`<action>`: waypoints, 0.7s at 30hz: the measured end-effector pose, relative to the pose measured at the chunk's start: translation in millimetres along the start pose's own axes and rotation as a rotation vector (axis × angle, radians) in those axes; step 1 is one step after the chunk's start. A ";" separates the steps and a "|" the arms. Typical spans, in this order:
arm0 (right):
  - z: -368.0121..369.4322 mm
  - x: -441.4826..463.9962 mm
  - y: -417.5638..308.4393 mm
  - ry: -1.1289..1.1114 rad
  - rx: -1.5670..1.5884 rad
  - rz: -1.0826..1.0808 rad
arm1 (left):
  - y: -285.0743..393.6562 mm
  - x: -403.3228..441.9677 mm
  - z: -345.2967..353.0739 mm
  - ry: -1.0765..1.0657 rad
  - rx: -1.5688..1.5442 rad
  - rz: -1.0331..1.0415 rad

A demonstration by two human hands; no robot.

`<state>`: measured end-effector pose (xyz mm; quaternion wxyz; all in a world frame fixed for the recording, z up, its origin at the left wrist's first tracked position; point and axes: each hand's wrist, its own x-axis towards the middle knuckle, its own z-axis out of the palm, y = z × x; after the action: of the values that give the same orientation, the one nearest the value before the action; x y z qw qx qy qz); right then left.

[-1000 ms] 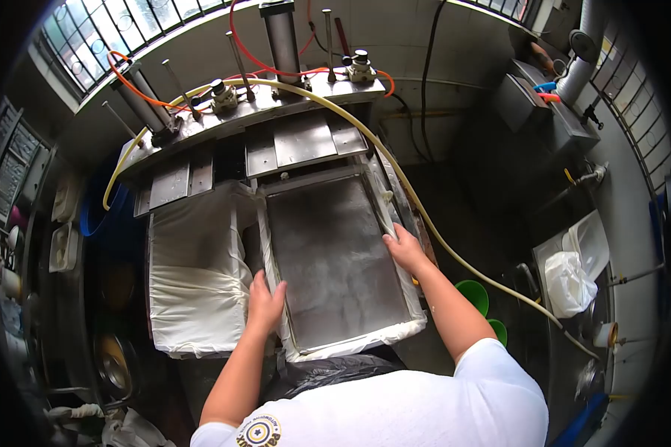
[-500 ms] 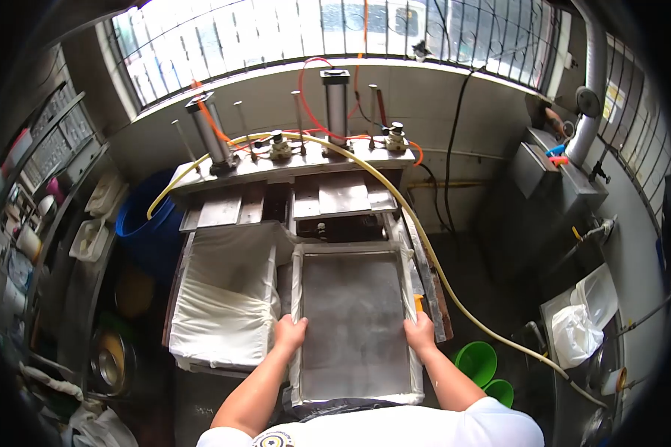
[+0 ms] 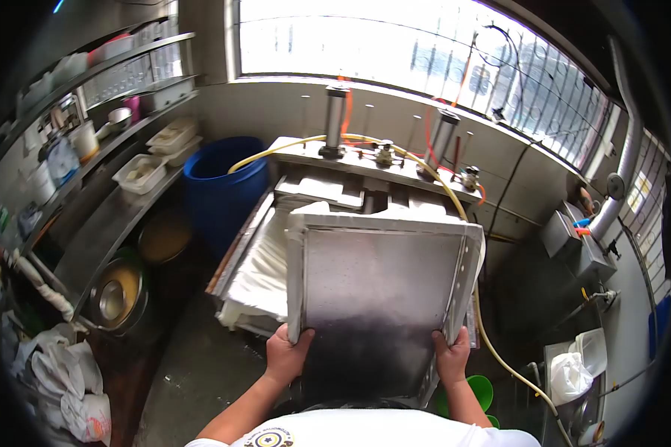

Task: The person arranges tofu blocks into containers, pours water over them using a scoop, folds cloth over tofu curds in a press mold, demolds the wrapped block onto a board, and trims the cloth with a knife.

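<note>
A large rectangular metal tray with cloth around its rim is raised in front of my body, its far end tilted up. My left hand grips its left side, thumb over the rim. On the right side my right hand holds it the same way. Behind and left of the tray, a white cloth covers a mould on the press table. The press with its upright cylinders stands beyond, and the tray hides part of it.
Left of the press is a blue barrel. Shelves with tubs run along the left. Round pans sit low at the left. A yellow hose hangs at the right, near a green bucket and a white bag.
The tray has come away from the press table and tilted up in both my hands. My view has turned left, bringing more of the shelves and barrel into sight.
</note>
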<state>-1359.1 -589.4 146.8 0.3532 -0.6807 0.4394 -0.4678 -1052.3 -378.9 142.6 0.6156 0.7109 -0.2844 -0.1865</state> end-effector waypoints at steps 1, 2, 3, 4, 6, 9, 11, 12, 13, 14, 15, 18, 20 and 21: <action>14.6 -8.2 -19.9 -0.012 -0.027 -0.096 | -3.0 -10.7 -26.8 0.075 -0.016 -0.026; 30.5 -17.4 -45.6 -0.051 -0.048 -0.129 | -4.3 -19.8 -53.5 0.133 -0.051 0.004; 50.2 -24.6 -68.7 -0.071 -0.035 -0.134 | -6.0 -29.0 -78.6 0.157 -0.044 0.002; 70.6 -30.2 -90.3 -0.101 -0.082 -0.202 | -7.3 -36.5 -102.2 0.256 -0.017 -0.047; 110.7 -38.2 -117.8 -0.147 -0.121 -0.280 | -0.9 -50.7 -146.2 0.410 0.047 -0.140; 179.3 -48.0 -149.0 -0.357 0.045 -0.205 | -24.2 -62.9 -199.5 0.629 -0.020 -0.119; 228.2 -51.8 -155.9 -0.474 0.062 -0.230 | -27.1 -70.6 -235.1 0.699 0.025 -0.136; 250.3 -54.4 -167.4 -0.502 0.075 -0.244 | -33.9 -73.8 -250.5 0.751 0.050 -0.153; 272.3 -58.7 -180.8 -0.578 0.015 -0.210 | -40.8 -76.1 -265.8 0.804 0.078 -0.177; 294.6 -63.1 -192.3 -0.657 -0.046 -0.174 | -48.0 -76.6 -280.9 0.840 0.086 -0.190; 319.2 -68.2 -207.3 -0.697 -0.036 -0.183 | -56.3 -76.3 -297.7 0.883 0.144 -0.237; 408.6 -78.7 -225.8 -0.815 -0.110 -0.128 | -78.4 -63.0 -342.7 1.006 0.201 -0.242; 492.2 -86.5 -207.1 -0.880 0.137 -0.136 | -93.7 -47.8 -375.3 1.080 0.220 -0.194; 524.5 -89.5 -207.0 -0.921 0.160 -0.120 | -99.8 -38.4 -390.9 1.094 0.210 -0.229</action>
<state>-822.6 -394.2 138.1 0.5352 -0.8122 0.1593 -0.1691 -823.8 -45.9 108.9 0.5752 0.7876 0.1377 0.1728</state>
